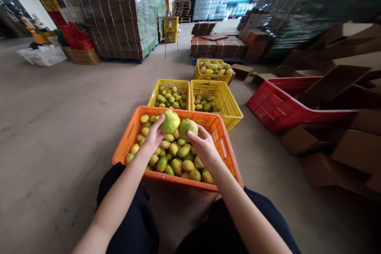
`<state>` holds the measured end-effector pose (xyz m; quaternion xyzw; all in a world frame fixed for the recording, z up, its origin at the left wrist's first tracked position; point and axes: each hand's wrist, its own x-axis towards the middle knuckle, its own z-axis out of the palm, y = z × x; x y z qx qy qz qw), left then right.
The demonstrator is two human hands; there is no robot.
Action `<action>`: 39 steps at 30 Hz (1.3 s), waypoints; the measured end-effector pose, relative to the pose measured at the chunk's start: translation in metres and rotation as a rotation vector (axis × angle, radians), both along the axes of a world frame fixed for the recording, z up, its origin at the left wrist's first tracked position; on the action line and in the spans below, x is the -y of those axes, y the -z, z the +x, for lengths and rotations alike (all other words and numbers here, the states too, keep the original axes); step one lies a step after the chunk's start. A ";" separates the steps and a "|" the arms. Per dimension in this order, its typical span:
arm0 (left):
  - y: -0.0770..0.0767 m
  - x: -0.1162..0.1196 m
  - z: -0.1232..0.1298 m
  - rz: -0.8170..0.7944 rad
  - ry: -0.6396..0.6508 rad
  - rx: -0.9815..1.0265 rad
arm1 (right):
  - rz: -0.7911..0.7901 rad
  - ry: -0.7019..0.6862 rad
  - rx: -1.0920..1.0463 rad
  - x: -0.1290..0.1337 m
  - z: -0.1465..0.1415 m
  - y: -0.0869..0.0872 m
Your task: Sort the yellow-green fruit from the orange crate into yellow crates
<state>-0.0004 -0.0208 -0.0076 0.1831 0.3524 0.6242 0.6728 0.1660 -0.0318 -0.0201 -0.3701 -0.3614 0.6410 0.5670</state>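
My left hand (155, 134) is closed round a large yellow-green lemon (170, 121). In my right hand (204, 143) I grip a rounder, greener lemon (187, 129), thumb on its near side. Both fruits are held side by side, close together, above an orange plastic crate (228, 156). Many lemons (177, 165), from yellow to green, lie loose in that crate in front of my knees. My wrists and forearms hide part of the crate's contents.
Behind the orange crate stand a left yellow crate (151, 97) and a right yellow crate (233, 107), with another fruit-filled yellow crate (198, 74) beyond. A red crate (268, 107) and cardboard boxes (357, 147) lie to the right. Wrapped stacks (110, 16) rise farther back.
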 end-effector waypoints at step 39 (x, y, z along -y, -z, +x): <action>0.001 -0.002 0.000 -0.126 -0.032 -0.186 | -0.110 -0.149 -0.076 0.001 0.010 -0.004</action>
